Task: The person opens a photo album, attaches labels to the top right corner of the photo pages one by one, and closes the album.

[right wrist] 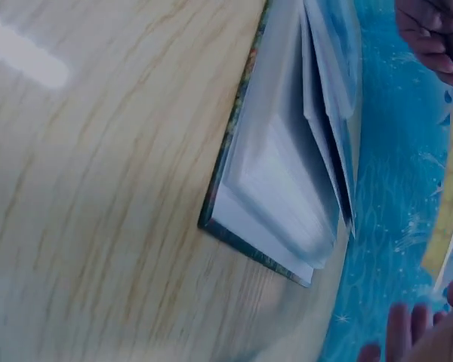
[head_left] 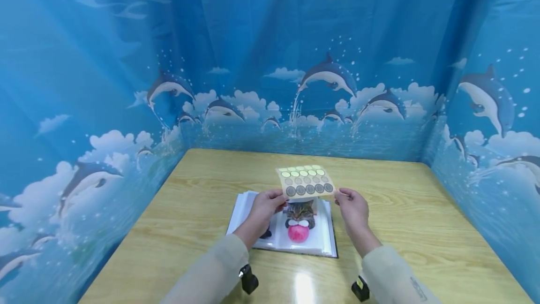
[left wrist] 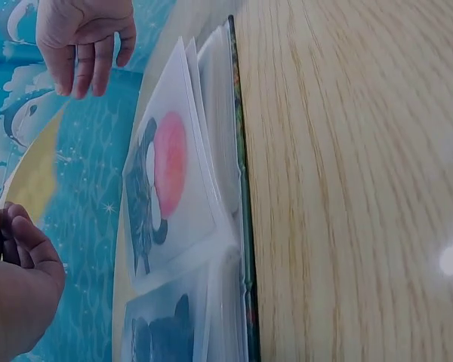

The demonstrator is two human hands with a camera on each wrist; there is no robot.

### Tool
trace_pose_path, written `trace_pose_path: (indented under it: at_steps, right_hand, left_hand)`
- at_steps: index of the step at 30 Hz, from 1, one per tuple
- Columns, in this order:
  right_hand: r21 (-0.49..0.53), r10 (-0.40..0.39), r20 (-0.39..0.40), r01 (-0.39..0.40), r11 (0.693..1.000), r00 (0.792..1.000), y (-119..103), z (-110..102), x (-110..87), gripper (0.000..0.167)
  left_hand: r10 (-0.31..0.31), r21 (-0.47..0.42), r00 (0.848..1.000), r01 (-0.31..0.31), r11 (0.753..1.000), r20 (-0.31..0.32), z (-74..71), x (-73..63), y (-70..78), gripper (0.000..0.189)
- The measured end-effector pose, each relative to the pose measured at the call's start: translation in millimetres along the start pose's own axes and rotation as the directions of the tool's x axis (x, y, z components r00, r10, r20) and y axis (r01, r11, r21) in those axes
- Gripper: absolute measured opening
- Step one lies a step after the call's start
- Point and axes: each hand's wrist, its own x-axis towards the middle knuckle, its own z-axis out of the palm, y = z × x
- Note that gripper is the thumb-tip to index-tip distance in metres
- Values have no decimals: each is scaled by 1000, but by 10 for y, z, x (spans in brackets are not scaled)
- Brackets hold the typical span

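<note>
A sheet of round stickers (head_left: 309,182), printed in rows of green, pale and dark circles, is held up over an open photo album (head_left: 326,233). My left hand (head_left: 262,208) pinches the sheet's near left corner between thumb and fingers. At the near right corner is my right hand (head_left: 354,210), its fingers fairly straight in the left wrist view; whether they touch the sheet cannot be told. In the right wrist view the sheet (right wrist: 447,196) appears nearly edge-on. A cat photo with a pink ball (head_left: 298,233) shows on the album's right page; my left forearm covers much of the left page.
The album lies on a light wood-grain table (head_left: 405,229), its clear-sleeved pages (right wrist: 287,173) fanned up slightly. A blue dolphin-print curtain (head_left: 253,36) encloses the far side and both sides of the table. Black wrist devices (head_left: 249,279) hang below both sleeves.
</note>
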Motion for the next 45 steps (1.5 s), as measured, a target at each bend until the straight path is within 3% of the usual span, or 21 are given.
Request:
trace_pose_path:
  at_steps: [2,4,6,9,12,14,16,20,23,28,41,45]
  right_hand:
    - [-140,-120,-6,118,983,993,-2,3,-41,36]
    - [-272,-264,19,260,927,964,-14,27,-93,33]
    - [-345,-402,76,403,848,912,-36,77,-150,28]
    - [-390,-563,152,573,721,812,-74,184,-227,20]
    - [-421,-655,194,665,617,730,-100,291,-284,17]
    - [-429,-684,211,695,577,698,-109,347,-313,17]
    - [-435,-696,221,708,556,683,-110,386,-335,17]
    - [-450,-702,234,715,536,673,-103,426,-368,17]
    - [-465,-697,234,708,532,678,-103,436,-393,20]
    - [-475,-686,223,692,544,693,-104,447,-421,25]
    - [-511,-675,192,660,551,712,-77,431,-449,18]
    - [-499,-659,179,645,579,730,-64,419,-459,16]
  left_hand:
    - [-10,-2,1000,10,1000,9,8,-12,1,20]
    - [-14,-3,1000,14,1000,18,14,-23,2,21]
    - [-14,-7,1000,14,1000,27,17,-33,1,21]
    - [-13,-14,999,14,1000,32,20,-42,-4,21]
    - [-13,-17,999,14,1000,37,28,-49,-19,21]
    - [-6,-24,999,7,1000,46,37,-62,-26,22]
    - [-1,-31,999,2,1000,53,50,-79,-31,22]
    - [10,-45,998,-7,999,65,81,-119,-36,20]
    - [22,-66,996,-16,998,85,101,-141,-44,20]
    - [35,-74,992,-26,997,119,122,-163,-40,23]
    - [53,18,992,-56,998,118,197,-178,-9,24]
    - [65,27,990,-69,997,123,230,-191,-16,23]
